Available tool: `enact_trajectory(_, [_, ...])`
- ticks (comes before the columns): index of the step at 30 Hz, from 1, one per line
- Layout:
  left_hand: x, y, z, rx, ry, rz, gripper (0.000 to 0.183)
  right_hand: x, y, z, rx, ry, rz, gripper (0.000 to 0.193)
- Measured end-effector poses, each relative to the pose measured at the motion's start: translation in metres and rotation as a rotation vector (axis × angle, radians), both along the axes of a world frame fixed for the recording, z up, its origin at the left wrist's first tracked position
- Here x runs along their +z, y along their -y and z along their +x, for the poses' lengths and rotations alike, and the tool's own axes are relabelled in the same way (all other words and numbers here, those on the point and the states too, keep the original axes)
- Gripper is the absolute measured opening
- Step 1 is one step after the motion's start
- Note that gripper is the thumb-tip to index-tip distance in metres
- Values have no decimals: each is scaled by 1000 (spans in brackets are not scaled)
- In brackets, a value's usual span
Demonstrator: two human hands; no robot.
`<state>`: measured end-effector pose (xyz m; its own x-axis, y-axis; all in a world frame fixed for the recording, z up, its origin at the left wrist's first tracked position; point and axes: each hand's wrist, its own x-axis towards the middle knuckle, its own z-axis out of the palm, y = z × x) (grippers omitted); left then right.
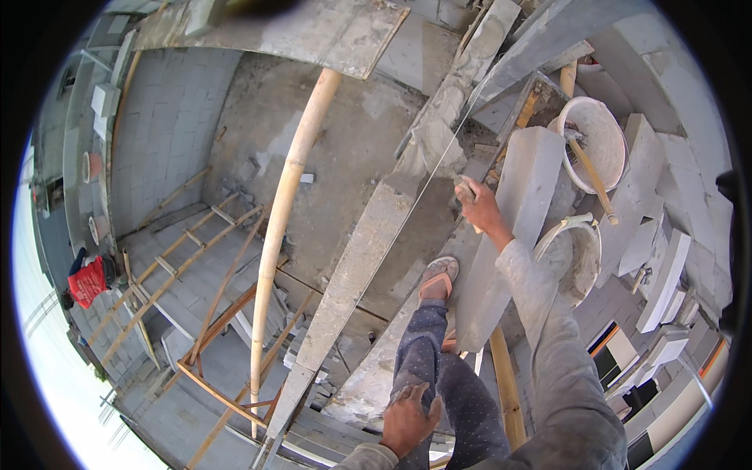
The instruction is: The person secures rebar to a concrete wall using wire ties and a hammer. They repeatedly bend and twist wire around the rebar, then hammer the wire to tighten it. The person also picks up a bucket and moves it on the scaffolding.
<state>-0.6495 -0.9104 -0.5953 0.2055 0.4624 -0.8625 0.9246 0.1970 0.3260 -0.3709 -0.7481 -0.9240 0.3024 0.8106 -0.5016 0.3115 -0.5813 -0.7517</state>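
My right hand (481, 210) is closed round the handle of a trowel, whose mortar-coated blade (448, 157) lies against wet grey mortar (439, 125) on top of a narrow block wall (352, 251). Along the wall's edge runs a taut string (429, 178), just beside the trowel. My left hand (410, 419) rests on my knee, fingers spread, holding nothing. To the right of my sandalled foot (439, 278) lies a long pale grey block (509, 227).
Two mortar-stained buckets, an upper (619, 149) and a lower (595, 266), stand right; a wooden-handled tool (593, 180) leans in the upper. A bamboo pole (294, 164) slants across the left. Below are a wooden ladder (176, 270) and a person in red (88, 282).
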Motion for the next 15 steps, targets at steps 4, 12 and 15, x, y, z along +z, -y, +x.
enact_trajectory(4, [0,-1,1,-12,-4,4,47,10,24,-9,195,270,112,41])
enact_trajectory(12, [-1,0,0,-11,-8,-1,46,7,-18,24,148,572,93,43])
enact_trajectory(15, [0,-1,0,-3,-7,1,46,9,-36,31,141,614,49,43])
